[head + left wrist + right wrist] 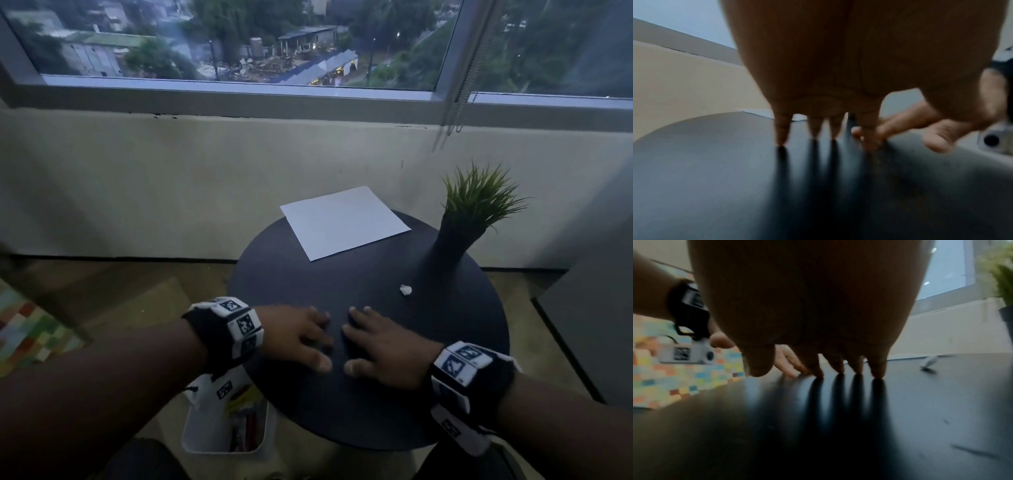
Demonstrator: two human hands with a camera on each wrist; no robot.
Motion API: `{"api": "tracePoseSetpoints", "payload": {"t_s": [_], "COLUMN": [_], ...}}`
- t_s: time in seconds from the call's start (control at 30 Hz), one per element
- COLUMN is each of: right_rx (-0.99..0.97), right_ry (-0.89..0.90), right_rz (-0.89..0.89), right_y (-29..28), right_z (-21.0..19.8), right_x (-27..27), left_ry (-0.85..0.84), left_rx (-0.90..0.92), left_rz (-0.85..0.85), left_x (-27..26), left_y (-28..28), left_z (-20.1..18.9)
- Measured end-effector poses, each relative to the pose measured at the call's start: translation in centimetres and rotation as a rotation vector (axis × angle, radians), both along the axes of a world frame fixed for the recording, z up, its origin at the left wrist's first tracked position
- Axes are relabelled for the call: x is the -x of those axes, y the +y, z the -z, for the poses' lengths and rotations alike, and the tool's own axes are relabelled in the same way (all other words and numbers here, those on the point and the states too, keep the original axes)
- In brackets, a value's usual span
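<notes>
A round black table [376, 411] stands below a window. My left hand [298, 337] and right hand [380, 346] lie palm down on its near half, side by side, fingers spread and fingertips touching the top. Neither holds anything. A white sheet of paper [344, 221] lies flat at the table's far side, one corner over the edge. A small crumpled white scrap [406, 290] sits right of centre, beyond my right hand. In the left wrist view my fingertips [781, 139] touch the tabletop [715, 170]. The right wrist view shows my fingertips [877, 373] on the surface [941, 402] and the scrap [929, 361].
A dark vase with green grass-like leaves [459, 236] stands at the table's right side. A white bin [226, 425] with coloured items sits on the floor under my left wrist. A colourful checked mat [27, 329] lies at far left. Blind cords [459, 102] hang by the window.
</notes>
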State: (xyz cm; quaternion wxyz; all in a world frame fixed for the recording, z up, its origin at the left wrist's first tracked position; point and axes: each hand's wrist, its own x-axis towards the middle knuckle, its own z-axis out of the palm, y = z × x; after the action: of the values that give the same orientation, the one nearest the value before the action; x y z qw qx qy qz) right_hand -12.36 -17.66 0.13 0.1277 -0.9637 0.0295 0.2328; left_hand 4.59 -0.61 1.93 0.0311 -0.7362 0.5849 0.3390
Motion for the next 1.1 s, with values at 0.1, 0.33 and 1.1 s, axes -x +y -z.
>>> {"api": "tracePoseSetpoints", "payload": {"t_s": [0.1, 0.33, 1.1], "right_rx": [-0.31, 0.125, 0.114], "right_ry": [-0.138, -0.06, -0.203], "right_rz": [-0.021, 0.293, 0.956], "right_y": [-0.4, -0.9, 0.0], "right_z": [-2.6, 1.1, 3.1], "right_x": [-0.7, -5.5, 9.5], "left_ry": [0.081, -0.206, 0.175], "left_rx": [0.236, 0.043, -0.024], "left_rz": [-0.133, -0.208, -1.373], "left_x": [-1.3, 0.1, 1.8], "left_y": [0.0, -0.6, 15.6], "left_z": [-0.7, 1.9, 24.8]}}
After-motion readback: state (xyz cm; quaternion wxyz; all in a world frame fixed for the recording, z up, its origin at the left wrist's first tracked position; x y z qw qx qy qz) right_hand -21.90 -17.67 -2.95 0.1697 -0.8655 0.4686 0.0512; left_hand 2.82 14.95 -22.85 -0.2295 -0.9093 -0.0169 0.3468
